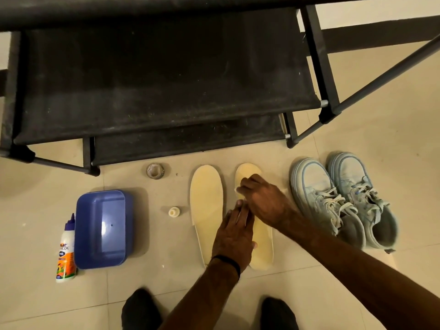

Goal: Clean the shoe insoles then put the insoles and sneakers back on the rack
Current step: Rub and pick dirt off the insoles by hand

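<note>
Nearest the camera, two dark-clad knees [140, 310] frame the bottom edge of the tiled floor [357, 175]. From the left: a glue bottle [66, 248] lies just beside a blue tub [101, 228], then a small white cap [173, 211] and, farther back, a roll of tape [155, 171].

Next come the two cream insoles side by side, long axes running from the person toward the black shoe rack [154, 79]. The left insole [207, 206] lies untouched. The left hand [234, 234] rests flat with straight fingers on the right insole [262, 246], pinning its middle and heel. The right hand [262, 198] is curled over the toe end, apparently bunching something pale, perhaps a cloth or wipe; too little shows to be sure.

At the right, the pair of pale blue sneakers [342, 201] stands just beside the insoles, toes toward the rack.

Cleaning looks under way on the right insole only. The other one lies just left of the left hand, which is nearer to it, so switching over calls for a short sideways shift, with strokes along the same lengthwise axis.
</note>
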